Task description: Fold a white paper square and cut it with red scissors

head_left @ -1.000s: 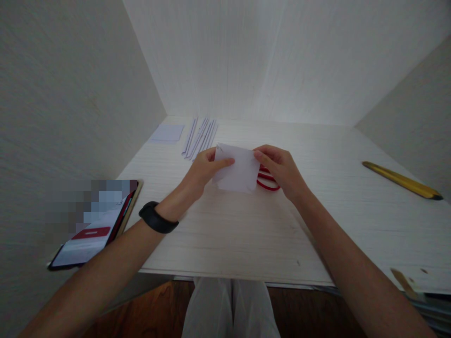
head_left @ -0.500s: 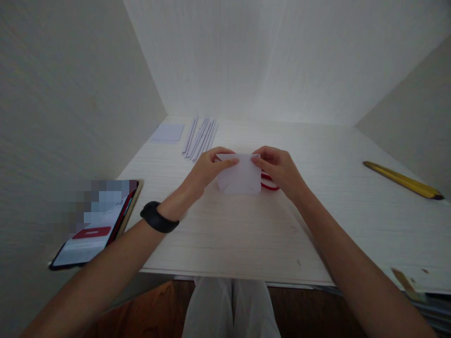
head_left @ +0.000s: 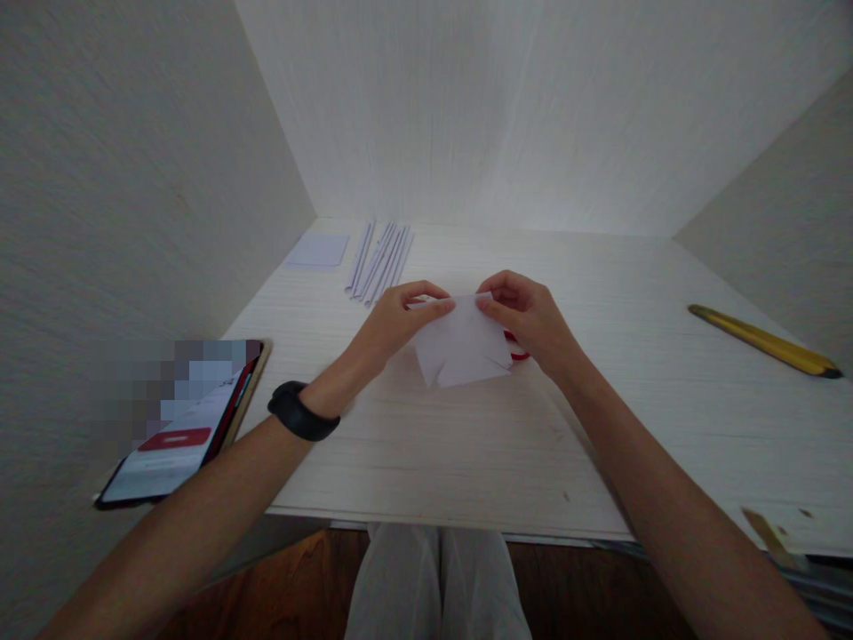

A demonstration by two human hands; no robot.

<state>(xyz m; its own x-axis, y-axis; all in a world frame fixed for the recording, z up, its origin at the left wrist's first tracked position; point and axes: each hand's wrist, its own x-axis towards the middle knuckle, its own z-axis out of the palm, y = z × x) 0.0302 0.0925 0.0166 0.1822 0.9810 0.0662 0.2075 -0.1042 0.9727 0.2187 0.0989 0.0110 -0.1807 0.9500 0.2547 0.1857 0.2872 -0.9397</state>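
Observation:
A folded sheet of white paper (head_left: 461, 342) hangs between my two hands over the middle of the table. My left hand (head_left: 417, 311) pinches its upper left edge, thumb in front and fingers behind. On the upper right edge, my right hand (head_left: 516, 302) grips it the same way. Creases and loose folded flaps show along the paper's lower side. Red scissor-like handles (head_left: 518, 348) peek out behind the paper near my right hand; the rest of that object is hidden.
Several narrow folded paper strips (head_left: 379, 262) lie at the back left beside a flat paper piece (head_left: 318, 251). A tablet (head_left: 179, 436) lies at the left edge. A yellow cutter-like tool (head_left: 763, 340) rests at the right. Walls enclose the white table (head_left: 426, 462) on three sides.
The paper has tilted and its lower flaps have spread apart, reaching lower and covering more of the red handles. Both hands keep their pinch in nearly the same place.

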